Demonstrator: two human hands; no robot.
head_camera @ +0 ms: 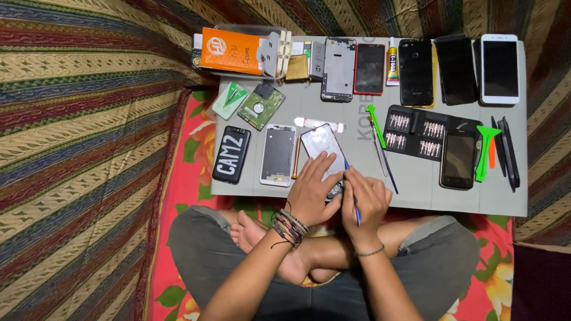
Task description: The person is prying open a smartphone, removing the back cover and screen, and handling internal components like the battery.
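Observation:
My left hand (313,191) lies flat on a silver-backed phone (322,143) at the near edge of a grey work mat (416,184), holding it down. My right hand (366,202) grips a thin blue-handled tool (355,209), its tip at the phone's right edge near my left fingers. A dark part of the phone shows between both hands. Beside the phone on the left lies a white phone frame (278,154).
On the mat lie a black phone with white letters (231,154), a hard drive (261,106), an orange packet (232,51), a glue tube (392,62), several phones (499,68) along the back, a bit set case (416,132), green pry tools (485,151). Striped fabric surrounds it.

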